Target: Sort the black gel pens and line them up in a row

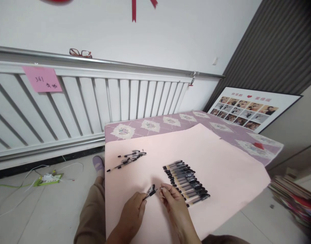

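Observation:
My left hand (132,210) is closed around a pen (151,192) with a black clip, whose narrow end points right. Just beyond that end, my right hand (174,202) is pinched closed; anything between its fingertips is too small to make out. A row of similar black pens (189,179) lies side by side to the right of and beyond my right hand. Farther up on the left is a loose group of several pens (131,161). A pink sheet (150,145) lies beneath the pens.
A purple patterned cloth (168,130) covers the table. A white radiator (114,98) stands behind it, with eyeglasses (80,53) on the pipe. A photo board (274,118) leans at the right. A power strip (48,179) and cables lie on the floor.

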Available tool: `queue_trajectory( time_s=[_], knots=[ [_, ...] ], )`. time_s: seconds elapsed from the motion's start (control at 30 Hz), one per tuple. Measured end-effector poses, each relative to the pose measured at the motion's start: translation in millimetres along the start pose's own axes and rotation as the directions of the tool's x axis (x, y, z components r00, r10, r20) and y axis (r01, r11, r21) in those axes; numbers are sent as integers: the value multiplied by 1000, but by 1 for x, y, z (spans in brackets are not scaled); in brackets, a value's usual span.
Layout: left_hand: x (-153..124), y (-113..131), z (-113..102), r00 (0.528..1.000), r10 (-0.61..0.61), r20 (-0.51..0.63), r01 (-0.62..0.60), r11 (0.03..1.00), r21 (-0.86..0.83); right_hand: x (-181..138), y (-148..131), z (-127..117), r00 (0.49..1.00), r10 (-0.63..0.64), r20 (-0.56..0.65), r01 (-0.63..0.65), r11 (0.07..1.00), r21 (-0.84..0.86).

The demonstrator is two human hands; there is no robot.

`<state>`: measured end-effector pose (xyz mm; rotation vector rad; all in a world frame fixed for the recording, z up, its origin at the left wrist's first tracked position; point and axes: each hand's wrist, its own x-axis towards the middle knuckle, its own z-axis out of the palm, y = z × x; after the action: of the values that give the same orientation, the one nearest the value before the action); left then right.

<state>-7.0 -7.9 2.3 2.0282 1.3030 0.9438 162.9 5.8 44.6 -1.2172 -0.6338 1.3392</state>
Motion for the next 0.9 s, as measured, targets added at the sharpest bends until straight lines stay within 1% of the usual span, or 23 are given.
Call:
queue_trajectory(
  time_s=[0.13,0.33,0.53,0.73,0.9],
  knots=[
    [1,1,-1,1000,10,14,-10,1000,-11,-1,1,1,1000,-8,6,8,999,-44],
    [1,6,-4,1000,-3,18,3,1000,-16,-3,0,0,999,4,53,1,997,-80],
    [2,6,-5,1000,-3,17,3,1000,2,-4,-3,0,999,-4,49,9,995,-100],
    [2,7,-5,1000,-6,13,5,1000,19,-3,-4,-4,999,-24,41,31,984,-173],
    [2,6,-4,1000,-2,4,2,1000,20,-4,-6,-6,999,-24,29,28,987,-158]
  ],
)
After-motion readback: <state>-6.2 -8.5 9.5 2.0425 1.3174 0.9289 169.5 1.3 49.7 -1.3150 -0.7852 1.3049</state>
